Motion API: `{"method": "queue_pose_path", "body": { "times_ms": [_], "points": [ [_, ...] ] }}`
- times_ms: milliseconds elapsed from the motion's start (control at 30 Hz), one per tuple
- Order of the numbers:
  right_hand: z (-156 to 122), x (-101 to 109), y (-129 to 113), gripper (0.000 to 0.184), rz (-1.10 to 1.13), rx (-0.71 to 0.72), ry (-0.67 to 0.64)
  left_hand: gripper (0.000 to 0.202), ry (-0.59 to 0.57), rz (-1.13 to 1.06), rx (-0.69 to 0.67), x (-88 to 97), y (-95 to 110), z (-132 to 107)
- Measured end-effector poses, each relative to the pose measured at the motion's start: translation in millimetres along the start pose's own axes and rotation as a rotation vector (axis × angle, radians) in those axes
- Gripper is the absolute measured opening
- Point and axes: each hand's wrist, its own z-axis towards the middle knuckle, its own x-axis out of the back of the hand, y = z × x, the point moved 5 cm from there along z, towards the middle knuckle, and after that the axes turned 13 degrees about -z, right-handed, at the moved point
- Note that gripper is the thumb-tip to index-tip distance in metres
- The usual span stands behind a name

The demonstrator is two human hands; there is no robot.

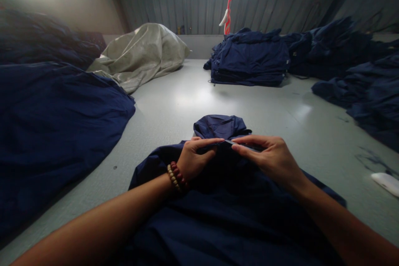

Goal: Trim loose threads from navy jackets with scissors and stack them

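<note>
So this person has a navy garment (199, 224) spread out right in front of them on a pale grey-green work table (193, 104), with a bunched fold of the same cloth (220, 126) sitting just ahead of the hands. Both hands are on the garment, so it's directly under and between them. The left hand (195, 160) is closed in a narrow pinch on the cloth edge, with its index finger stretched out to the right, and there's a bracelet of dark red and cream beads (175, 176) on that wrist. The right hand (268, 160) is a narrow pinch too, thumb and index finger holding a thin silvery strip (240, 144) right at that same edge. It's too small and thin to tell what the strip actually is. The 2 hands sit just beside each other, fingertips nearly meeting.

Around them, there's a huge navy heap (56, 133) on the left, a folded navy stack (249, 60) farther up the table, and more navy piles (370, 95) along the right. A crumpled grey-beige sheet (140, 54) sits up on the left, a white object (386, 183) is at the right edge, and a red-and-white strap (229, 4) hangs in front of a corrugated wall (280, 0).
</note>
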Motion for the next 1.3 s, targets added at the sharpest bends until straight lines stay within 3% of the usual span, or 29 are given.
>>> {"method": "queue_pose_path", "body": {
  "times_ms": [900,1000,1133,1233,1300],
  "points": [
    [-1,-2,0,0.026,0.006,0.015,-0.011,0.033,-0.015,0.022,-0.027,0.2,-1,1],
    [-1,-3,5,0.027,0.081,-0.032,0.052,0.033,-0.014,0.024,-0.022,0.0,-1,1],
    [5,8,13,0.031,0.409,-0.154,0.231,0.03,-0.007,0.032,-0.008,-0.7,0,1],
    [12,35,22,0.032,0.557,-0.192,0.4,0.027,-0.015,-0.023,-0.002,-2.1,-2,3],
    [14,62,40,0.034,0.474,-0.202,0.549,0.026,-0.027,-0.091,0.017,-3.3,-5,4]
  ]
}}
